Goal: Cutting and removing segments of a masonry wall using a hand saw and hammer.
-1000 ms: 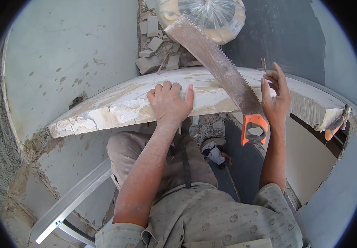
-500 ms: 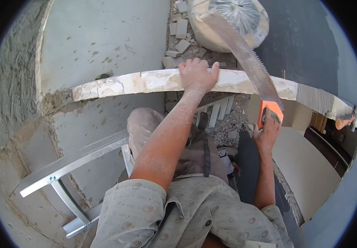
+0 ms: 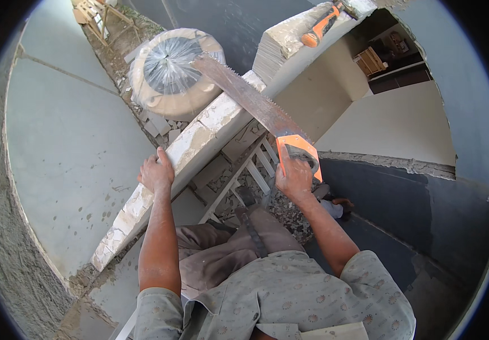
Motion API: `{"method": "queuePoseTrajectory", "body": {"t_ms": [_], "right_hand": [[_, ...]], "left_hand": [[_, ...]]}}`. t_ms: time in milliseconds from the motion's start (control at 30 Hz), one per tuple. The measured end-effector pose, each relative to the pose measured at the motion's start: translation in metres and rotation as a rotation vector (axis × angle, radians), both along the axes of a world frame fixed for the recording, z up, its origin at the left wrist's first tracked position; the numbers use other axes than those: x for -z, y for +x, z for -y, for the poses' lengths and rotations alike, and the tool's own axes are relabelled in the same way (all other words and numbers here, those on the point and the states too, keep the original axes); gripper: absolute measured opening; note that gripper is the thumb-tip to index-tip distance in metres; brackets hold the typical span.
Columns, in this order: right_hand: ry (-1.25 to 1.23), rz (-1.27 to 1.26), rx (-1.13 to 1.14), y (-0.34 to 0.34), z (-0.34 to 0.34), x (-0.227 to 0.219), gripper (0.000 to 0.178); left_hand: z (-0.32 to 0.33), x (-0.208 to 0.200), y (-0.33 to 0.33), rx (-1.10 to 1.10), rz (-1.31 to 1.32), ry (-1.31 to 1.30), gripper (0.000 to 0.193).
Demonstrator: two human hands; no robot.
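Note:
A hand saw (image 3: 250, 102) with a rusty, toothed blade and an orange handle is in my right hand (image 3: 295, 178), whose fingers are closed round the grip. The blade slants up and left across the narrow whitish top of a thin block wall (image 3: 213, 122); I cannot tell whether it touches. On the lower left stretch of that wall lies my left hand (image 3: 157, 171), its fingers curled over the far edge. Past the saw, a taller block (image 3: 284, 39) stands on the wall line. An orange-and-black handled tool (image 3: 321, 27) rests on top of it.
Beyond the wall sits a round beige bundle (image 3: 176, 71) wrapped in clear plastic, beside broken block pieces (image 3: 156, 124). Below me are a white metal ladder (image 3: 258, 167) and rubble. A ragged-edged opening (image 3: 394, 122) lies to the right. Part of another person (image 3: 335, 208) shows low down.
The view has turned, so the wall now slants up to the right. My left hand still holds the wall top, and the saw remains in my right hand.

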State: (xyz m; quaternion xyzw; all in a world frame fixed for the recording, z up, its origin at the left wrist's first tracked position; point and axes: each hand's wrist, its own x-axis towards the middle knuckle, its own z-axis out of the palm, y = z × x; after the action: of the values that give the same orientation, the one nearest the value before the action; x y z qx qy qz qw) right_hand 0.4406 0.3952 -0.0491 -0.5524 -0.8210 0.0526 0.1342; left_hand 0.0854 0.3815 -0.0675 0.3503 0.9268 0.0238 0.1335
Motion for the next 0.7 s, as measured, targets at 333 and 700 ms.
{"method": "queuePoseTrajectory", "body": {"t_ms": [333, 700], "right_hand": [[-0.145, 0.082, -0.132, 0.083, 0.058, 0.001, 0.085], [0.001, 0.102, -0.003, 0.065, 0.045, 0.039, 0.080]], "left_hand": [[0.002, 0.002, 0.005, -0.003, -0.027, -0.023, 0.068], [0.003, 0.004, 0.006, 0.026, -0.029, -0.036, 0.072]]}}
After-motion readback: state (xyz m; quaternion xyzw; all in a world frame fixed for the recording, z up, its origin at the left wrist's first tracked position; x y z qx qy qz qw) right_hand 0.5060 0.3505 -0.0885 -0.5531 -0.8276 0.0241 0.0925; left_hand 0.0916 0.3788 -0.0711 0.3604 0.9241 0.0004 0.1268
